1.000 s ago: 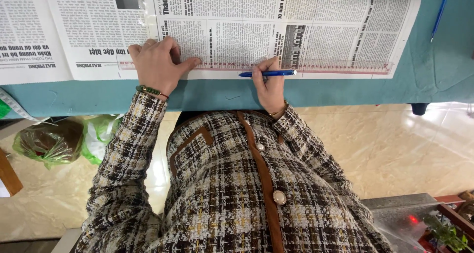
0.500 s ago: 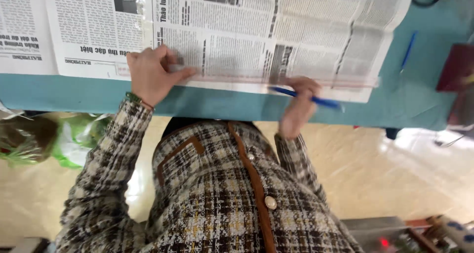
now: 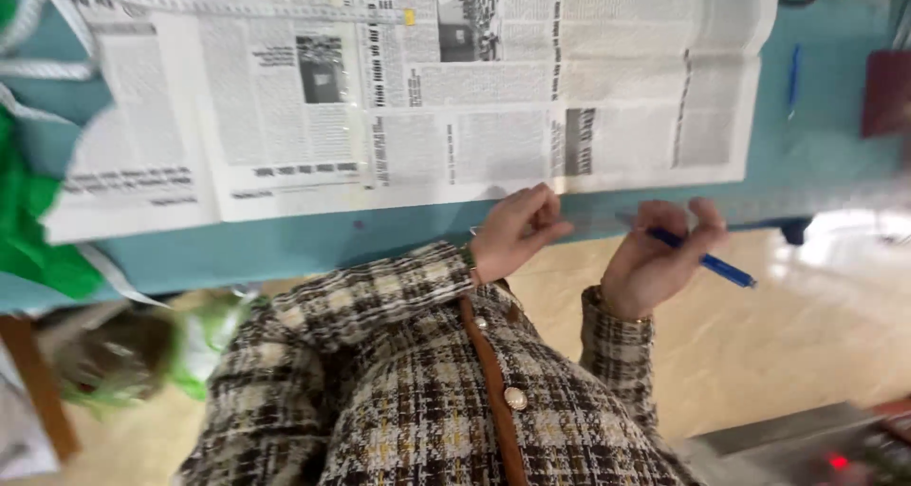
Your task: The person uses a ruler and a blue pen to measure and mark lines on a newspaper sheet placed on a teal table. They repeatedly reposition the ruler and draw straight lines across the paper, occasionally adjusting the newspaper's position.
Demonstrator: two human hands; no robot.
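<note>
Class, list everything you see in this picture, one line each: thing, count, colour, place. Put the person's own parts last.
newspaper: one, white and black, spread on the table
table: one, teal, top of view
loose pen: one, blue, on the table at right
green cloth: one, left edge
floor: beige, glossy, below the table
checked jacket: one, brown and cream, on the person
left hand: empty, at the table edge
right hand: grip on a blue pen
</note>
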